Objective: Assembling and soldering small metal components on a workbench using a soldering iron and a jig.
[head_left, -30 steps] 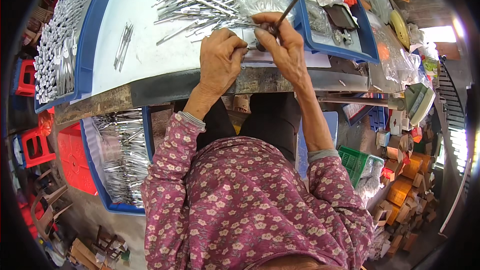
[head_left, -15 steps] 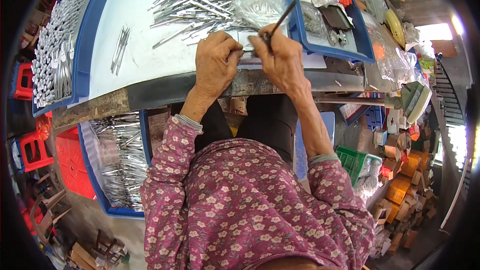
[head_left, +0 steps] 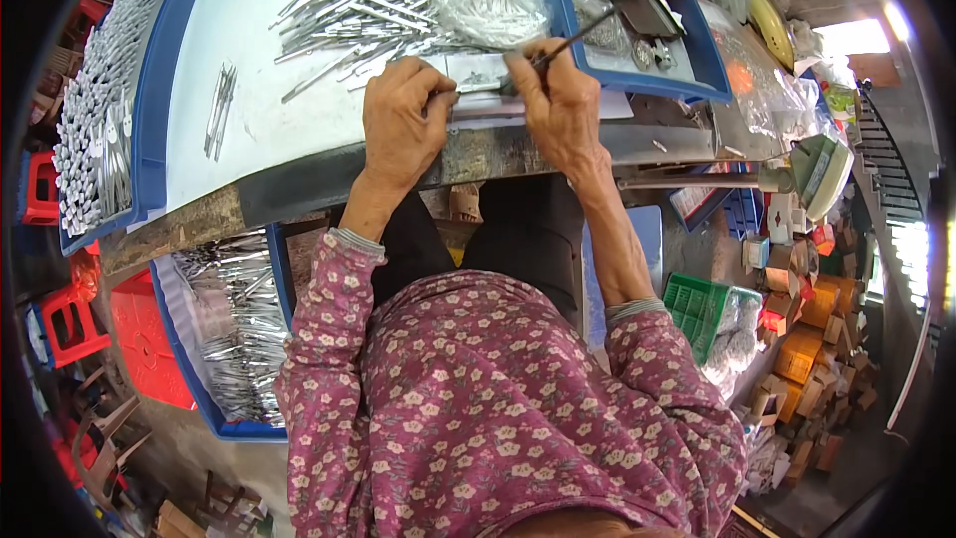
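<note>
At the table's near edge, my left hand (head_left: 403, 125) is closed, thumb and finger pinching the end of a thin metal piece (head_left: 480, 90). To its right, my right hand (head_left: 563, 105) is closed round a slim dark rod-like tool (head_left: 586, 28), whose long end slants up and right. The metal piece spans the gap toward my right fingers; whether they also touch it is hidden. Beyond my hands lies a loose heap of slender silvery metal pieces (head_left: 363, 20), against a clear plastic bag (head_left: 493, 0) of similar pieces. A few more pieces (head_left: 220, 112) lie apart at the left.
A blue tray (head_left: 149, 130) packed with thin white-tipped rods stands at the left. Another blue tray (head_left: 647, 90) at the right holds bags and small parts. Below the table edge at left is a blue bin (head_left: 244, 430) of metal pieces. A lamp-like green head (head_left: 822, 179) juts out at right.
The dark tool has swung from steep to a flatter slant toward the right. My hands have moved slightly apart, showing more of the metal piece. The whole view has shifted a little.
</note>
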`<state>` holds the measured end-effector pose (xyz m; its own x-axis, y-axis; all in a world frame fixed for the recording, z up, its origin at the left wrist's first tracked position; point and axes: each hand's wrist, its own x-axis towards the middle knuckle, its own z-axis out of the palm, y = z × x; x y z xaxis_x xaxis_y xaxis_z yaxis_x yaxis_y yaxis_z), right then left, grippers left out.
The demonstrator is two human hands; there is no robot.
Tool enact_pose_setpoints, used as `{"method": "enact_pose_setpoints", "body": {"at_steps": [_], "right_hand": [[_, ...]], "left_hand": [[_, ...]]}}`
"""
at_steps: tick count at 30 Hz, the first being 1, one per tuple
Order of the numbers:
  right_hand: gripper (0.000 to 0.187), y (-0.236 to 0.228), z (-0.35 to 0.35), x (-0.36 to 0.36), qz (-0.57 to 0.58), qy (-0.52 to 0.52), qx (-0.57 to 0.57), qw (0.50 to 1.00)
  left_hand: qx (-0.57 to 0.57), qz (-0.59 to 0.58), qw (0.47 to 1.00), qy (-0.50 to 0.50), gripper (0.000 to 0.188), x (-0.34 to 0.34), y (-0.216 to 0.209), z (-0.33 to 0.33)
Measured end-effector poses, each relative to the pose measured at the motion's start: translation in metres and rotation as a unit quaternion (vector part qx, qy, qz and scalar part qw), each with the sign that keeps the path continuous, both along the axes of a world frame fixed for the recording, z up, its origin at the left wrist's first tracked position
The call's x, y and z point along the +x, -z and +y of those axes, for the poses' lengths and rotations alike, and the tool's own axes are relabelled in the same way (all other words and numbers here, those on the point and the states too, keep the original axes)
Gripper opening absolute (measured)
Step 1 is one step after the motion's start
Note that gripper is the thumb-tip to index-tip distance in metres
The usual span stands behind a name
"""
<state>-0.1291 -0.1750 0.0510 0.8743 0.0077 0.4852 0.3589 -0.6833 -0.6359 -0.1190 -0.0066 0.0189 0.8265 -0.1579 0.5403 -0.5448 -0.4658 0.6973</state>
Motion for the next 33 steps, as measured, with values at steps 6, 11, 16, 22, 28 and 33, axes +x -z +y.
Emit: {"method": "enact_pose_setpoints", "body": {"at_steps": [6, 11, 16, 22, 28, 33], "right_hand": [[0.022, -0.010, -0.029, -0.001, 0.042, 0.047, 0.139, 0.988], [0.020, -0.025, -0.034, 0.001, 0.019, 0.057, 0.069, 0.996], [0.013, -0.029, -0.026, 0.020, -0.022, -0.002, -0.041, 0.999], [0.013, -0.011, -0.023, 0.067, 0.011, -0.010, -0.129, 0.992], [0.011, 0.002, -0.018, 0.094, 0.018, -0.052, -0.325, 0.944], [0.016, 0.012, -0.026, 0.096, 0.049, -0.080, -0.354, 0.931]], "left_hand": [[0.023, 0.022, 0.999, 0.020, 0.007, -0.001, -0.007, -0.001], [0.093, -0.049, 0.994, 0.034, 0.012, 0.003, -0.005, -0.013], [0.087, -0.041, 0.995, 0.014, 0.009, -0.001, -0.002, -0.014], [0.002, -0.026, 0.999, -0.029, 0.006, -0.007, -0.015, 0.022], [0.005, 0.013, 0.989, -0.147, 0.006, -0.026, -0.019, 0.088], [0.062, 0.019, 0.965, -0.253, 0.006, -0.032, 0.000, 0.134]]}}
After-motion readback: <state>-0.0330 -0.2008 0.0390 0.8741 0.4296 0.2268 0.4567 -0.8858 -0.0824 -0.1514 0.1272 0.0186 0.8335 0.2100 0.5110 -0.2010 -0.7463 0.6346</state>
